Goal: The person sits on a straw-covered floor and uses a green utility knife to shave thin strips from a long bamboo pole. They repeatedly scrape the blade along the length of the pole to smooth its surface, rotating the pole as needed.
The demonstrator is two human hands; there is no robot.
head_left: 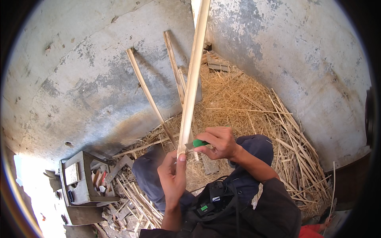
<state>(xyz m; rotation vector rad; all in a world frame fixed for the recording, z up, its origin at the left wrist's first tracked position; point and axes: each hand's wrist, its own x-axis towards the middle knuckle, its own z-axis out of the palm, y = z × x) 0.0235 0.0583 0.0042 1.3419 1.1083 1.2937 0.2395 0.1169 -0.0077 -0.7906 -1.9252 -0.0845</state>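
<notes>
A long pale split-bamboo strip [193, 79] rises from between my knees toward the top of the view, leaning slightly right. Its lower end is pinched by my left hand [173, 174], thumb in front and fingers closed behind. My right hand [219, 143] is wrapped round the green handle of a short-bladed knife [198, 143]. The blade points left and lies at the right edge of the strip, just above my left thumb. Whether the blade is cutting into the strip, I cannot tell.
Straw-like shavings [234, 93] cover the floor ahead. Thin sticks [297, 158] are heaped along the right wall. Several poles, one of them a bamboo pole [147, 87], lean on the left wall. A grey wooden stool [85, 178] stands at left near more strips [139, 202].
</notes>
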